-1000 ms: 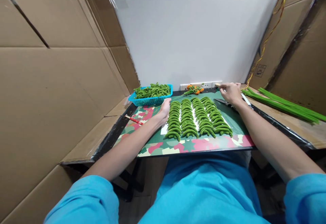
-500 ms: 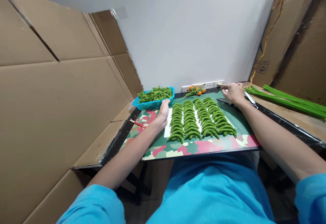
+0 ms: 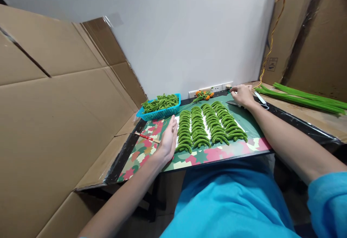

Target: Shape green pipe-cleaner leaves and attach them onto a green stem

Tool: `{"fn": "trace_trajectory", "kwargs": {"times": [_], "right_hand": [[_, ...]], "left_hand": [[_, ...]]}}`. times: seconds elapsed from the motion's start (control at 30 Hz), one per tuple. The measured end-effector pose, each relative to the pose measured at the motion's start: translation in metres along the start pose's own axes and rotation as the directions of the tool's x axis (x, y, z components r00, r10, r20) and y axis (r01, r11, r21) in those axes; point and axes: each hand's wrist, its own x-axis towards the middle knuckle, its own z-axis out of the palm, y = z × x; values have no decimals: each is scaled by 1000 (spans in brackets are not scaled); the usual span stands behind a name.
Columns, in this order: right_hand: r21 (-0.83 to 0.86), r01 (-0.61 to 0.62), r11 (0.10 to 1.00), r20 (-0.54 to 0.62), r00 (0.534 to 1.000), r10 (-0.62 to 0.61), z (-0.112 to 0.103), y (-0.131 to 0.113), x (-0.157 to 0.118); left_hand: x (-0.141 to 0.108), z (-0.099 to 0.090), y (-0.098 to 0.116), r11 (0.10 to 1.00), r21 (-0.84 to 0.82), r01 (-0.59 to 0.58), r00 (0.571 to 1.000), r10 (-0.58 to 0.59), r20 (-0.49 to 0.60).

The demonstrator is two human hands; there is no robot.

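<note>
My left hand rests on its edge against the left side of the rows of curved green fuzzy pieces, fingers stretched forward and nothing visible in its palm. The rows lie on a white sheet over a patterned mat. At the mat's back right, my right hand has its fingers bent together by a small dark green item; what they hold, if anything, is too small to name. Below it lies a dark blade, partly hidden by the hand.
A blue basket of green pieces stands at the back left. Orange flowers lie by a socket strip. A red stick lies on the left. Long green stems and a white-handled tool are on the right.
My left hand has come down and nearer along the left row, away from the basket. My right hand stays near the socket. The whole view has shifted slightly.
</note>
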Motion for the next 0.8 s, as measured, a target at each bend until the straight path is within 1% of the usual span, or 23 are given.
{"fn": "trace_trajectory", "kwargs": {"times": [0.2,0.47,0.63,0.8], "right_hand": [[-20,3,1000,6,1000,-3,1,3,-2],[-28,5,1000,16,1000,-5,4,7,-4],[-27,-1,1000,23,1000,1,5,9,-4],[-24,-20,1000,31,999,21,5,9,-4]], "left_hand": [[10,3,-1,1000,5,-10,1000,10,1],[16,3,-2,1000,-18,-23,1000,23,-6],[11,3,-1,999,-37,-34,999,32,-37],[-2,-4,-4,998,-33,-48,997,45,-69]]}}
